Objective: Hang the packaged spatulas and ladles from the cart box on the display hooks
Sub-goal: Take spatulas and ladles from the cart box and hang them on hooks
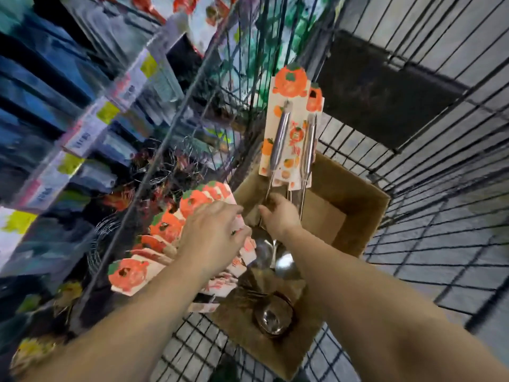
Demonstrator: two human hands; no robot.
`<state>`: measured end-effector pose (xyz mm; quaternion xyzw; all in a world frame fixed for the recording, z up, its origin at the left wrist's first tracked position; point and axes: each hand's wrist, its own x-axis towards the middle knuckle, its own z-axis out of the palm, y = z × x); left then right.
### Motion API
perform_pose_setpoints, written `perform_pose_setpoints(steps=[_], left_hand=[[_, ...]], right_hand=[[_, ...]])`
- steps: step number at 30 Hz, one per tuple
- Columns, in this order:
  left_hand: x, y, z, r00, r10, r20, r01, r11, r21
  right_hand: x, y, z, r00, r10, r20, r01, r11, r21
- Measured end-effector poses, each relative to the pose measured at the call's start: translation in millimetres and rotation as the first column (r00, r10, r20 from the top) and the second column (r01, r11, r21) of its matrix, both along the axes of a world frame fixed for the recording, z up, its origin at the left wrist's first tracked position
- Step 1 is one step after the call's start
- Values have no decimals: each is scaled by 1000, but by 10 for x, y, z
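My right hand: my right hand (279, 216) sits just past the centre of my view, fingers curled round the thin steel stems of the packaged utensils (289, 128), gripping them low down.
Packaged utensils: two cards printed with orange fruit, one behind the other, each with a steel handle tied to it; they stand upright above my right fist, reaching toward 12 o'clock, tops level with the cart's wire wall.
My left hand: my left hand (213, 232) is at about 9 o'clock from the right one, palm down, fingers loosely bent over a fan of orange-printed cards; I cannot tell whether it pinches any card or only rests on them.
Card stack: the remaining cards (165, 230) lie overlapping at the left edge of the box, spilling toward 8 o'clock, tilted against the wire.
Cardboard box: the cardboard box (355, 216) stands open in the cart, its far corner toward 2 o'clock; both my hands are over it.
Ladle bowls: a shiny ladle bowl (286, 264) shows just under my right forearm, and another steel bowl (272, 321) lies deeper in the box toward 6 o'clock.
Cart: the black wire cart (440, 216) surrounds the box on all sides.
Shelves: the store shelves (82, 119) with yellow price tags run along 9 to 11 o'clock, blurred.
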<state>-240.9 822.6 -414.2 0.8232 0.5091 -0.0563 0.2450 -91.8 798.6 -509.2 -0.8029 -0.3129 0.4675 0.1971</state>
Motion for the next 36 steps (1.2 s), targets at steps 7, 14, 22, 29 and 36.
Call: perform_pose_setpoints(steps=[7, 14, 22, 29, 36], left_hand=[[39, 58, 10, 1000, -27, 8, 26, 999, 24], [507, 99, -25, 999, 2, 42, 2, 994, -111], [853, 48, -136, 822, 406, 399, -230, 878, -420], [664, 62, -247, 824, 435, 362, -322, 887, -331], [534, -2, -358, 849, 395, 351, -315, 912, -264]], right_hand=[[128, -49, 214, 998, -69, -3, 69, 994, 79], [582, 4, 966, 999, 25, 40, -35, 962, 270], [696, 127, 1062, 997, -3, -74, 33, 906, 421], [685, -349, 119, 991, -103, 86, 113, 985, -127], [494, -500, -319, 1000, 12, 23, -6, 963, -270]])
